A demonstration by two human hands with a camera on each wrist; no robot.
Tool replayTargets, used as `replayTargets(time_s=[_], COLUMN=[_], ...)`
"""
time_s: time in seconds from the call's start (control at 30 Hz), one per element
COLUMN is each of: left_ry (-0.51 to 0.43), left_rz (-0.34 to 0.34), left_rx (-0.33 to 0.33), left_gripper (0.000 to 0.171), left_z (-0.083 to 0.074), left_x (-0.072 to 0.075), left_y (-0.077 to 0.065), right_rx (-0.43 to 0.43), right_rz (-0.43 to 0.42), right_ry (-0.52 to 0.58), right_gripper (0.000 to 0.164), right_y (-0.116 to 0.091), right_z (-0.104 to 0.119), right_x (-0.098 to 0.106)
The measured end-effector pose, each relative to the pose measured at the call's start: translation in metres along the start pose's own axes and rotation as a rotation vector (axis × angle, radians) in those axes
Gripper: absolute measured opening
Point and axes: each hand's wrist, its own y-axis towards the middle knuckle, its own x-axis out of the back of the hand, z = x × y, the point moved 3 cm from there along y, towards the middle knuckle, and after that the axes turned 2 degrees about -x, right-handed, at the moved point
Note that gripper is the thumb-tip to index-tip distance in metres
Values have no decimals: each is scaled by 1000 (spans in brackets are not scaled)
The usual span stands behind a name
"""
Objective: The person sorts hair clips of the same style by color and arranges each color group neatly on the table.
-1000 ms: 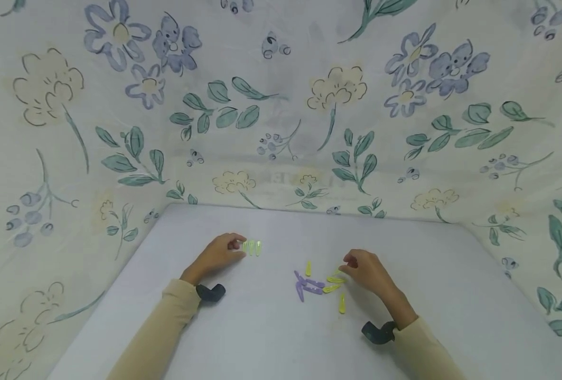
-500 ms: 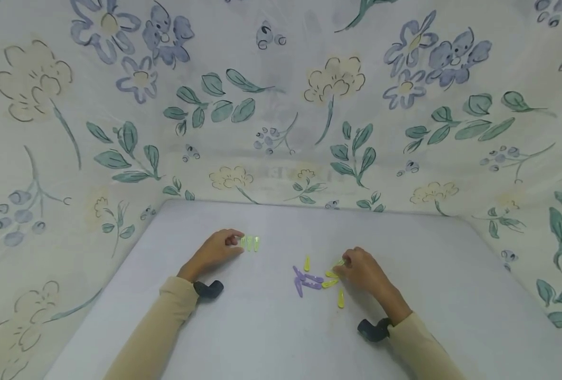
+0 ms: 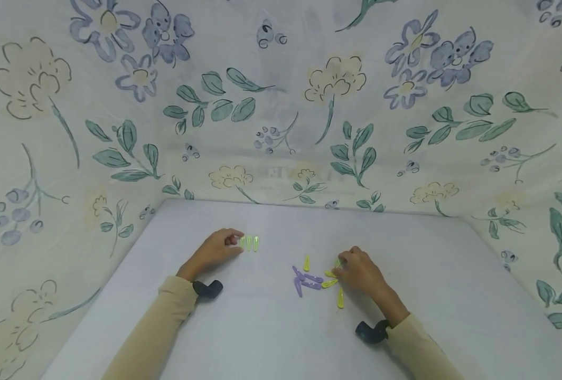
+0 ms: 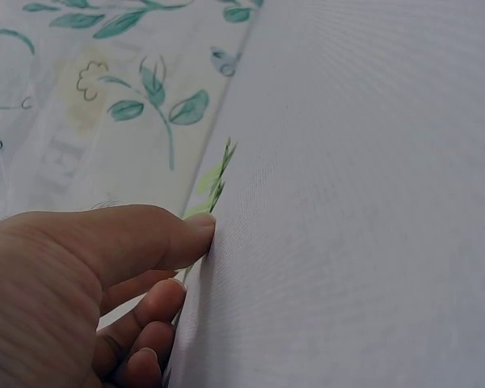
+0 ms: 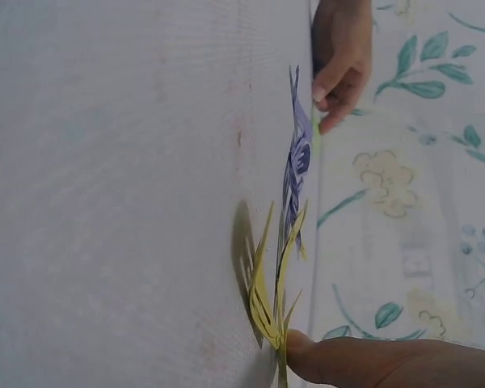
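Three light green snap hair clips point(image 3: 255, 244) stand in a short row at the left. My left hand point(image 3: 211, 251) holds the leftmost one at its ends between thumb and index finger, the other fingers curled; in the left wrist view the thumb point(image 4: 170, 234) covers part of the row. On the right, my right hand point(image 3: 361, 272) pinches another green hair clip point(image 3: 338, 262), mostly hidden by the fingers. Yellow hair clips point(image 3: 340, 298) lie close around that hand. Beside them is a loose bunch of purple hair clips point(image 3: 311, 285).
A single yellow hair clip point(image 3: 307, 263) lies upright behind the purple bunch. The white table point(image 3: 262, 327) runs back to a flower-printed curtain point(image 3: 281, 105), which also closes off both sides. Dark wrist cameras point(image 3: 372, 332) sit under each wrist.
My right hand has moved slightly left and closed its fingers on a green hair clip. The left hand keeps its place at the row. The head view has shifted slightly.
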Motion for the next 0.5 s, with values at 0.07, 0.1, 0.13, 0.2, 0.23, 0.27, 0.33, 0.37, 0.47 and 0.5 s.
replayTargets(time_s=[0.07,0.1,0.13,0.2,0.23,0.27,0.33,0.37,0.47,0.5], left_ry=[4,6,10,12,12,10,8,5,5,8], left_rz=[1,1,2,3,4,5,4,4,-1,-2], left_rx=[-2,-1,-1,2,4,8,13,14,16,14], left_gripper=[42,42,42,42,42,42,42,42,42,42], left_z=[0,0,1,1,1,1,1,1,1,1], left_x=[0,0,0,0,0,0,0,0,1,1], left_y=[0,1,1,1,1,1,0,0,1,1], right_rx=[7,11,17,28,32,31,28,22,13,13], right_rz=[2,1,0,-1,1,5,14,17,21,21], right_ry=[4,9,16,37,47,61,94,108,147,158], right_gripper=[46,46,46,45,45,46,46,47,47,47], right_y=[0,1,1,0,1,0,0,0,1,2], right_z=[0,0,0,-1,-1,-1,-2,-3,-5,-6], right_x=[-1,-1,-1,-1,-1,-1,0,1,2,2])
